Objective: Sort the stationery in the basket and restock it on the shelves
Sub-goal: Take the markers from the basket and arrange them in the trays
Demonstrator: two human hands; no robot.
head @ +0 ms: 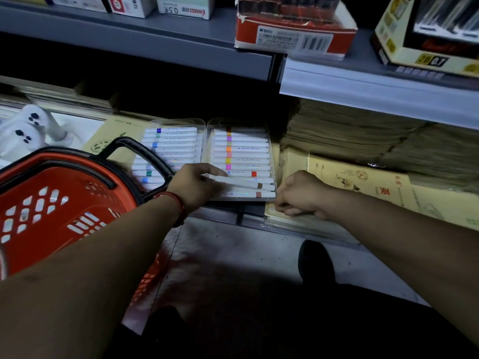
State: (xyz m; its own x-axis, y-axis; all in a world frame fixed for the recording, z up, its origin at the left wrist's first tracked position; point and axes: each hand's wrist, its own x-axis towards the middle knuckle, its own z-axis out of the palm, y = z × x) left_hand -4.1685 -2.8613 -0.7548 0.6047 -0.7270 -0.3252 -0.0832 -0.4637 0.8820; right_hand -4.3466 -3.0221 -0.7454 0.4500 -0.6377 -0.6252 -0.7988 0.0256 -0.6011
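The left hand [197, 186] is pinching a white marker [243, 184] lying askew across the open marker case [209, 141] just beyond its fingers. The right hand [298, 195] is resting curled on a yellow paper pack [363, 182] right of the case; I cannot tell whether it is gripping anything. A red basket [51, 203] is crowding the left wrist.

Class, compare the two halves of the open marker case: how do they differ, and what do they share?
The left half holds markers with blue and green bands; the right half holds orange, yellow, pink, red and brown ones. The basket handle crosses the left half; the left hand pinches a marker over the right half. Both are clear trays of white markers lying sideways.
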